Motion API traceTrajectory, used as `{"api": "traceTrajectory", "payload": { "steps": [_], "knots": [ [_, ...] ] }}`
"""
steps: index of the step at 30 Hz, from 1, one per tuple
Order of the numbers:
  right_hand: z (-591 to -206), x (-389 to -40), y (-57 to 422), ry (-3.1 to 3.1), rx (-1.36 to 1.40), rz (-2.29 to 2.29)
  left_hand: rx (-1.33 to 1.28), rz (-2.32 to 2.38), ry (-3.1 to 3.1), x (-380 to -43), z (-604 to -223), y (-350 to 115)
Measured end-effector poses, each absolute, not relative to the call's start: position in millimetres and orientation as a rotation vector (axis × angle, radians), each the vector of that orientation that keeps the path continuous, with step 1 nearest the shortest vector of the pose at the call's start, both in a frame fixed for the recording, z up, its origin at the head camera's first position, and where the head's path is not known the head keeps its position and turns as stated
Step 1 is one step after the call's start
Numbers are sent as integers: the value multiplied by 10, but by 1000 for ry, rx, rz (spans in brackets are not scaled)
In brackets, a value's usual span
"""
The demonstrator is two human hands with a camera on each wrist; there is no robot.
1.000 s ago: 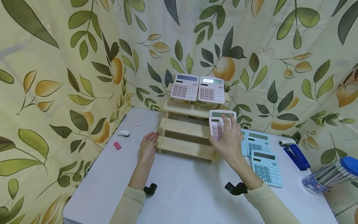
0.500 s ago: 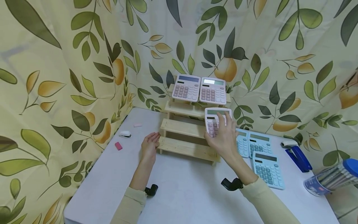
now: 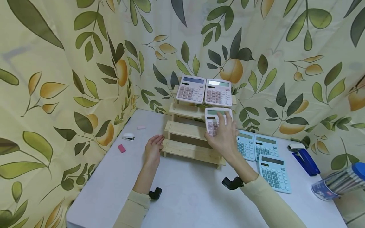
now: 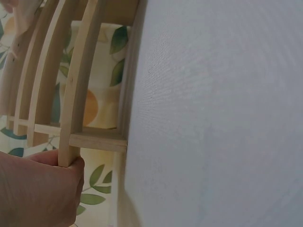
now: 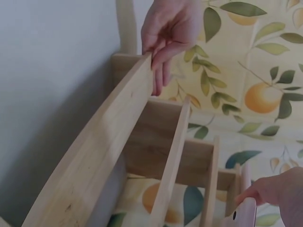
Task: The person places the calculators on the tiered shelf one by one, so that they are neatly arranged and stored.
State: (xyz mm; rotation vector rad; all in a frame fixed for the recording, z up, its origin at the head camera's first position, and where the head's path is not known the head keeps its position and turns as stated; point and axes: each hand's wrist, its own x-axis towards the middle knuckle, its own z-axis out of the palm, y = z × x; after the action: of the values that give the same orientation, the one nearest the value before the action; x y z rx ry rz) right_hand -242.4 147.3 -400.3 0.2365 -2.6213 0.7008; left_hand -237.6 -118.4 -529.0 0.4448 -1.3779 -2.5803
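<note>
A stepped wooden display shelf [image 3: 191, 152] stands on the white table. My left hand [image 3: 153, 151] grips the left end of its lowest board; in the left wrist view the fingers [image 4: 78, 175] wrap round the board's end. A pale pink calculator [image 3: 212, 124] is held by its sides in my right hand [image 3: 224, 139], over the right part of the middle steps. The right wrist view shows the calculator [image 5: 246, 213] edge-on beside the upper boards. Two more pink calculators, one at left [image 3: 191, 90] and one at right [image 3: 218, 92], lean side by side on the top step.
Several light blue calculators [image 3: 274, 174] lie right of the shelf. Beyond them are a blue stapler [image 3: 306, 162] and a tub of pencils [image 3: 325, 189]. At left lie a small white stapler [image 3: 128, 136] and a pink eraser [image 3: 121, 148]. A leaf-patterned curtain [image 3: 159, 28] hangs behind.
My right hand has carried the pink calculator leftward and slightly up, from the shelf's right end in over the steps. My left hand stays on the lowest board.
</note>
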Motion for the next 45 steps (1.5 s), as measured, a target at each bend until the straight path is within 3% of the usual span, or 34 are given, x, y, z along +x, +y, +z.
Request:
{"api": "traceTrajectory", "payload": {
  "steps": [45],
  "knots": [
    [-3995, -2717, 851, -2650, 315, 764, 410, -2574, -1408, -2346, -5291, -1184]
  ]
}}
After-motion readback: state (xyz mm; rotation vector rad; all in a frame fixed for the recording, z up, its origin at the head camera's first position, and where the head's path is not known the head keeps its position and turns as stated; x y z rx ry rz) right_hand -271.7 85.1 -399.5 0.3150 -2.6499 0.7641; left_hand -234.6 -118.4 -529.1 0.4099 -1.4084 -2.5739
